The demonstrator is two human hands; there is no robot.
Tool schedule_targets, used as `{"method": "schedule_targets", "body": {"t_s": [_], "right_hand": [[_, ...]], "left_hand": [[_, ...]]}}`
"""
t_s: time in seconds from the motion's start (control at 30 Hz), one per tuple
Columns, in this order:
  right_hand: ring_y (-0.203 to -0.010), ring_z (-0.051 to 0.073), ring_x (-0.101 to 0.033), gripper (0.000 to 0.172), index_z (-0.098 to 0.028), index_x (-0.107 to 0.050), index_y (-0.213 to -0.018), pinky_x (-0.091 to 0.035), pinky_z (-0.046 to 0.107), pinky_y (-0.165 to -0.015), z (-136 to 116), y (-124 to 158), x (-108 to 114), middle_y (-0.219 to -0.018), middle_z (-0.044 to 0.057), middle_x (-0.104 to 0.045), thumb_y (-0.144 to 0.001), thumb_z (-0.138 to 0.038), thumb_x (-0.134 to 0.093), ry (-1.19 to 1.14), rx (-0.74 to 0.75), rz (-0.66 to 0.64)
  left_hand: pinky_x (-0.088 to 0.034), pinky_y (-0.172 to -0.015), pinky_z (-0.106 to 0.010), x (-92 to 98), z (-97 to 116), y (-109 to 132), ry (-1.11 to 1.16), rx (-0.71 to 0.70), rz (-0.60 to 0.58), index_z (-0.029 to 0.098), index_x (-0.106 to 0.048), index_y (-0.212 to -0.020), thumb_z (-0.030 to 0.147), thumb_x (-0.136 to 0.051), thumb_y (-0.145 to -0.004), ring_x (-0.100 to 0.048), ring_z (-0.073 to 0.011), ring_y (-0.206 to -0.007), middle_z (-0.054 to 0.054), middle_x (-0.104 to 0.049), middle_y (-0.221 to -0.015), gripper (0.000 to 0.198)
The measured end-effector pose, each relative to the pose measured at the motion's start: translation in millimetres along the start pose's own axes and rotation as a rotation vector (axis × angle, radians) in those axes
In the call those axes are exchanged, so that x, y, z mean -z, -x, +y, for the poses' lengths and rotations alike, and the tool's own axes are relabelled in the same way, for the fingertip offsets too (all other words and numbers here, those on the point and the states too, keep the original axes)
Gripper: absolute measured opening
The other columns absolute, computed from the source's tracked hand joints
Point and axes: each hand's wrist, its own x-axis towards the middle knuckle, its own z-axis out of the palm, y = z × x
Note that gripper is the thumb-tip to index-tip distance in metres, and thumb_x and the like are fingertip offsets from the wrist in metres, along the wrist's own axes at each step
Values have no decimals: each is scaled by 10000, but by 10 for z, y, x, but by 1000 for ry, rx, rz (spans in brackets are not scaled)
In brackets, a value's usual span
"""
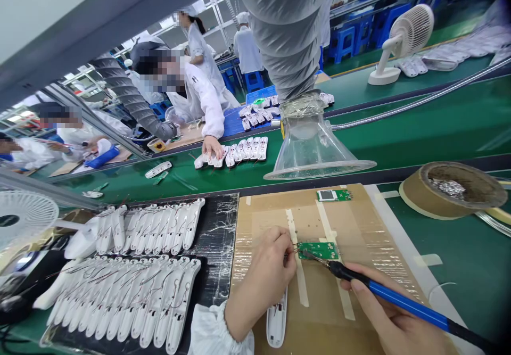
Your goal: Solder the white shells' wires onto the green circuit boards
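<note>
A green circuit board (pixel 318 250) lies on the taped cardboard (pixel 263 222). My left hand (pixel 273 256) is pinched at the board's left end, on thin wires that run to it. A white plastic shell (pixel 276 320) lies just below that hand. In my right hand (pixel 383 307) is a blue and black soldering iron (pixel 399 295), its tip touching the left part of the board. Another green board with a display (pixel 334 195) rests at the cardboard's top edge.
Rows of white shells with wires (pixel 131 296) fill a black tray (pixel 217 238) at left. A clear fume hood (pixel 319 153) hangs above. A tape roll (pixel 451 190) stands right. Across the green belt (pixel 431 131), a person's hand touches shells (pixel 247 150).
</note>
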Motion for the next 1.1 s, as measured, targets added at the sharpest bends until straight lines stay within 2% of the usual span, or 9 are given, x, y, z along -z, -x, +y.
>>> {"method": "schedule_targets", "body": {"t_s": [0.27, 0.47, 0.6, 0.83, 1.1], "right_hand": [[-971, 174, -817, 210, -367, -804, -1167, -637, 138, -817, 12, 22, -21, -1136, -33, -821, -1046, -455, -658, -19, -45, 1], [-864, 187, -831, 201, -311, -838, -1065, -640, 133, -728, -136, -64, 8, -1041, -12, -836, -1006, -419, -679, -25, 16, 20], [-881, 180, -830, 187, -335, -833, -1085, -640, 132, -741, -149, -65, 11, -1045, -38, -835, -1012, -411, -679, -24, 1, 10], [-888, 199, -832, 201, -317, -843, -1064, -644, 136, -726, -186, -76, 16, -1026, -17, -838, -1007, -414, -676, -9, 12, 25], [-887, 173, -830, 184, -360, -800, -1162, -633, 113, -739, -72, -51, 51, -1028, -52, -835, -1052, -366, -652, 21, 43, 14]], "left_hand": [[-503, -909, -402, -40, -24, -15, -25, -14, 30, 208, -477, -808, -2, -509, -876, -599, -234, -1001, -53, -623, -1048, 223], [-520, -919, -432, -69, -15, -8, -100, -17, 56, 199, -526, -838, 24, -518, -891, -612, -252, -1021, -67, -638, -1062, 183], [-533, -896, -427, -94, -37, -18, -142, -36, 55, 192, -539, -846, 20, -516, -897, -619, -252, -1003, -79, -642, -1069, 181], [-536, -876, -411, -115, -51, -44, -161, -53, 64, 192, -533, -834, -8, -512, -877, -620, -246, -983, -77, -643, -1048, 207], [-529, -890, -413, -70, -27, -28, -126, -23, 43, 188, -536, -829, 2, -531, -895, -620, -248, -1005, -71, -641, -1067, 198]]}}
